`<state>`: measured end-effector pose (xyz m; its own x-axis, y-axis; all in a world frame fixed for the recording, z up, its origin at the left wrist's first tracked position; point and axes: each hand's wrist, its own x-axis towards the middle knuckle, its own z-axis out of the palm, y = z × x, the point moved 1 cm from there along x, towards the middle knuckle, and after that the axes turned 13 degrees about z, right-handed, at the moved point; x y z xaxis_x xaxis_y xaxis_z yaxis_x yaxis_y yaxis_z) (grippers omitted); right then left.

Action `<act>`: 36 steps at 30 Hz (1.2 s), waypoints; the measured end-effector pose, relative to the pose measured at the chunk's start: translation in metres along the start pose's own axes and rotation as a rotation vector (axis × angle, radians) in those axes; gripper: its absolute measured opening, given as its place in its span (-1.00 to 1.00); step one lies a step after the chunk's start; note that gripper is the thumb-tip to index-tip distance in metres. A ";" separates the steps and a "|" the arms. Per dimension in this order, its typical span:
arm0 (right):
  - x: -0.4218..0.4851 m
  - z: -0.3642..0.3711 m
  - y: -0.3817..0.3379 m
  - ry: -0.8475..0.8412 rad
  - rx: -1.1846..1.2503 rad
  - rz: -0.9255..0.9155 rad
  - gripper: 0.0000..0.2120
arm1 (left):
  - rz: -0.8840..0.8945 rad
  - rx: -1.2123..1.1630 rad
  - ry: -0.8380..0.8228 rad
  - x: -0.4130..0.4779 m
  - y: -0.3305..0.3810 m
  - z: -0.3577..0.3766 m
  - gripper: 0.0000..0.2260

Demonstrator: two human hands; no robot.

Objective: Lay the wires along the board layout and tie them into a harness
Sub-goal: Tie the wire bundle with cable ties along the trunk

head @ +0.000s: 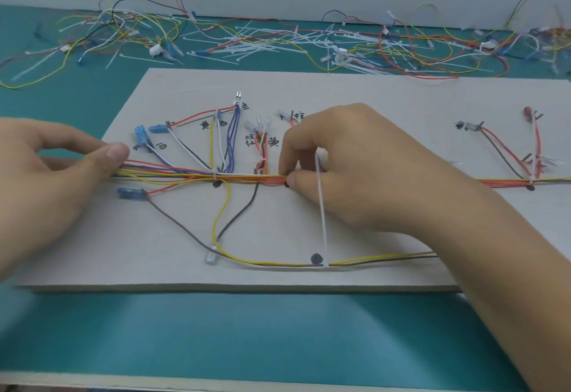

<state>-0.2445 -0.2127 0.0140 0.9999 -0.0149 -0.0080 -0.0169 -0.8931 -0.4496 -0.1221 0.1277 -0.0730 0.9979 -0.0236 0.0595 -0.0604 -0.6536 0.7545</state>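
Both my left hand (46, 181) and right hand (355, 169) have fingers clamped on the wire bundle (244, 179), mid-tying; next, I judge, the white tie (321, 206) must loop round it

Handwritten on the board (386, 107): 白 twice, 黄 twice, 兰 and 双红; others unreadable.
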 end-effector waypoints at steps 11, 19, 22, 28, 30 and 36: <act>-0.005 -0.038 0.040 -0.080 -0.051 0.095 -0.87 | 0.570 0.180 -0.126 -0.049 0.075 0.013 -0.44; -0.009 -0.038 0.037 -0.120 -0.048 0.031 -0.84 | 0.782 0.444 -0.389 -0.027 0.084 -0.002 -0.78; -0.010 -0.037 0.035 -0.114 -0.059 0.027 -0.83 | 0.799 0.440 -0.391 -0.027 0.092 -0.005 -0.56; -0.010 -0.037 0.033 -0.101 -0.067 0.044 -0.82 | 0.727 0.348 -0.504 -0.024 0.086 -0.006 -0.61; -0.011 -0.037 0.032 -0.097 -0.064 0.047 -0.82 | 0.769 0.417 -0.463 -0.022 0.088 0.000 -0.72; -0.010 -0.036 0.033 -0.089 -0.060 0.055 -0.83 | 0.842 0.385 -0.400 -0.010 0.082 -0.006 -0.85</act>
<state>-0.2551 -0.2577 0.0313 0.9934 -0.0269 -0.1117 -0.0689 -0.9175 -0.3916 -0.1371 0.0790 -0.0082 0.5717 -0.7961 0.1982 -0.8085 -0.5055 0.3014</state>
